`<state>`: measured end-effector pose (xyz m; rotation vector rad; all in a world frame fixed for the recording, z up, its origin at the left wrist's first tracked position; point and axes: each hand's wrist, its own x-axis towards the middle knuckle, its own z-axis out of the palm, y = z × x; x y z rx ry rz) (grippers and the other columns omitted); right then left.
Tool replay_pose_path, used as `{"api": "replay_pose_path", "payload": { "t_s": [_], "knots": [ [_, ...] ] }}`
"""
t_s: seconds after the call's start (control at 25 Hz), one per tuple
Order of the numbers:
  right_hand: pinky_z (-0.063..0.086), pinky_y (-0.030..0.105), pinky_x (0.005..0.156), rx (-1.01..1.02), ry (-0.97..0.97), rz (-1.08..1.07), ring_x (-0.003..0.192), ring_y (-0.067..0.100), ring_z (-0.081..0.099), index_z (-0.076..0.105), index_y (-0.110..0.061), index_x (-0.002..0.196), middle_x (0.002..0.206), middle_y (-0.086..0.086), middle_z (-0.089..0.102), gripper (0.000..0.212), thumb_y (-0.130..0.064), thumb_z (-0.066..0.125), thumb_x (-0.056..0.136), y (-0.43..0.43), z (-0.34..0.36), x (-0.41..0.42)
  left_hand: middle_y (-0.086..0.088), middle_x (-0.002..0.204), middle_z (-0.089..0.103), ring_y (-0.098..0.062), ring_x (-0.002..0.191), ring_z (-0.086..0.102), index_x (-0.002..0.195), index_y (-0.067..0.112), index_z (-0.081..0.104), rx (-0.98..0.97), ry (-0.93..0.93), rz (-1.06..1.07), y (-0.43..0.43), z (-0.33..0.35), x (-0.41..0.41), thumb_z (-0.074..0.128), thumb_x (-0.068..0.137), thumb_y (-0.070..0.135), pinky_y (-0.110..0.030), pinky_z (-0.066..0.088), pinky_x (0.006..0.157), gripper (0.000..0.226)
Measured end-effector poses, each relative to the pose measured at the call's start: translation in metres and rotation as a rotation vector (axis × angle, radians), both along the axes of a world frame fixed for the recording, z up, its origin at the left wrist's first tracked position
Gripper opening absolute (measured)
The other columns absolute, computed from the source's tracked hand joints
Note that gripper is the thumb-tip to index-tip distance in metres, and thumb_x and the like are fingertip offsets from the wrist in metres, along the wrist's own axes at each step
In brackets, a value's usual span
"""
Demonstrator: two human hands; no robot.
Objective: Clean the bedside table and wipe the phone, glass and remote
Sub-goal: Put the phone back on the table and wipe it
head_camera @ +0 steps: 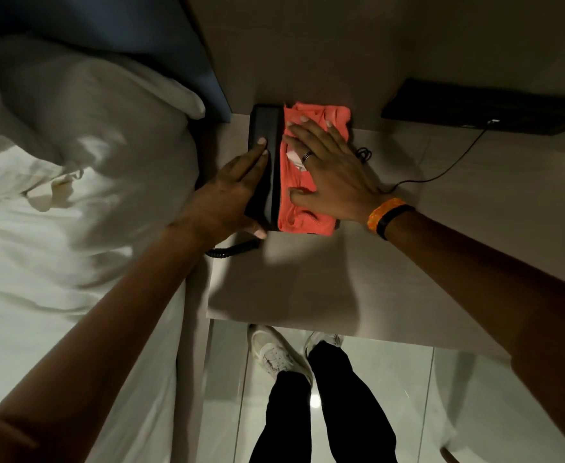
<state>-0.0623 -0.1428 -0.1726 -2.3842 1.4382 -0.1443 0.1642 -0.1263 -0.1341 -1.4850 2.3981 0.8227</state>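
A black desk phone [265,128] sits at the back left of the pale bedside table [324,279], against the wall. My left hand [231,195] grips the phone's handset side, thumb at its near corner. An orange-red cloth [303,202] lies folded over the phone's right part. My right hand [331,168] presses flat on that cloth with fingers spread; a ring and an orange wristband show. The phone's coiled cord [231,250] hangs at the table's left edge. No glass or remote is in view.
A bed with white sheets and pillow [74,128] lies close on the left. A dark box [488,111] sits at the back right, with a thin black cable [441,172] running toward the phone. Below the table's front edge are my legs and white shoes [274,352] on a tiled floor.
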Motion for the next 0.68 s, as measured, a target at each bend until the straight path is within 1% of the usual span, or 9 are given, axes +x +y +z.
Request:
{"api": "replay_pose_path", "payload": {
  "t_s": [0.08, 0.12, 0.2, 0.28, 0.4, 0.52, 0.6, 0.68],
  "knots": [
    [0.008, 0.049, 0.129, -0.026, -0.069, -0.127, 0.157, 0.028, 0.020, 0.031, -0.008, 0.158, 0.167, 0.010, 0.028, 0.091, -0.059, 0.049, 0.084, 0.007, -0.002, 0.003, -0.016, 0.168, 0.014, -0.038, 0.150, 0.027, 0.157, 0.001, 0.022, -0.132, -0.028, -0.020, 0.007, -0.006, -0.001, 0.097, 0.053, 0.025, -0.044, 0.030, 0.119, 0.130],
    [0.008, 0.051, 0.129, -0.030, -0.055, -0.209, 0.157, 0.028, 0.019, 0.029, -0.008, 0.158, 0.168, 0.010, 0.026, 0.095, -0.064, 0.049, 0.084, 0.012, -0.006, 0.009, -0.017, 0.167, 0.017, -0.039, 0.149, 0.030, 0.156, 0.000, 0.025, -0.177, -0.028, -0.010, 0.010, -0.008, -0.003, 0.097, 0.053, 0.021, -0.046, 0.032, 0.118, 0.127],
    [0.009, 0.055, 0.128, -0.027, 0.013, -0.279, 0.158, 0.028, 0.015, 0.026, -0.008, 0.159, 0.169, 0.009, 0.022, 0.103, -0.072, 0.048, 0.080, 0.020, -0.012, 0.021, -0.015, 0.167, 0.020, -0.039, 0.148, 0.031, 0.156, 0.000, 0.028, -0.208, -0.024, 0.021, 0.015, -0.012, -0.009, 0.096, 0.054, 0.015, -0.048, 0.037, 0.117, 0.123],
    [0.010, 0.057, 0.127, -0.023, 0.019, -0.266, 0.158, 0.029, 0.016, 0.028, -0.009, 0.159, 0.169, 0.008, 0.023, 0.104, -0.070, 0.049, 0.077, 0.020, -0.015, 0.024, -0.014, 0.167, 0.021, -0.038, 0.148, 0.031, 0.156, 0.002, 0.029, -0.216, -0.008, 0.046, 0.016, -0.013, -0.012, 0.095, 0.053, 0.011, -0.049, 0.039, 0.116, 0.122],
    [0.008, 0.057, 0.127, -0.046, 0.079, -0.116, 0.158, 0.028, 0.017, 0.030, -0.013, 0.158, 0.168, 0.007, 0.026, 0.100, -0.067, 0.051, 0.076, 0.024, -0.008, 0.015, -0.012, 0.168, 0.018, -0.037, 0.150, 0.028, 0.156, 0.003, 0.028, -0.186, 0.013, 0.078, 0.015, -0.010, -0.012, 0.095, 0.052, 0.008, -0.050, 0.040, 0.115, 0.123],
    [0.009, 0.058, 0.127, -0.053, 0.160, 0.025, 0.158, 0.029, 0.017, 0.030, -0.016, 0.159, 0.168, 0.007, 0.027, 0.098, -0.066, 0.051, 0.077, 0.049, -0.005, 0.007, -0.010, 0.169, 0.016, -0.035, 0.151, 0.026, 0.156, 0.004, 0.028, -0.173, 0.017, 0.087, 0.016, -0.008, -0.014, 0.094, 0.054, 0.007, -0.050, 0.042, 0.114, 0.123],
    [0.012, 0.060, 0.126, -0.064, 0.172, 0.019, 0.158, 0.028, 0.015, 0.030, -0.017, 0.159, 0.168, 0.006, 0.026, 0.096, -0.062, 0.053, 0.077, 0.076, -0.007, 0.009, -0.010, 0.169, 0.015, -0.034, 0.151, 0.026, 0.157, 0.004, 0.027, -0.173, 0.018, 0.083, 0.017, -0.010, -0.014, 0.094, 0.054, 0.006, -0.050, 0.044, 0.112, 0.123],
    [0.014, 0.062, 0.123, -0.084, 0.137, -0.054, 0.159, 0.027, 0.013, 0.031, -0.016, 0.159, 0.169, 0.005, 0.023, 0.093, -0.054, 0.058, 0.078, 0.096, -0.012, 0.018, -0.011, 0.168, 0.016, -0.034, 0.151, 0.027, 0.156, 0.003, 0.028, -0.178, 0.023, 0.080, 0.017, -0.011, -0.013, 0.095, 0.053, 0.006, -0.050, 0.046, 0.111, 0.123]
  ]
}}
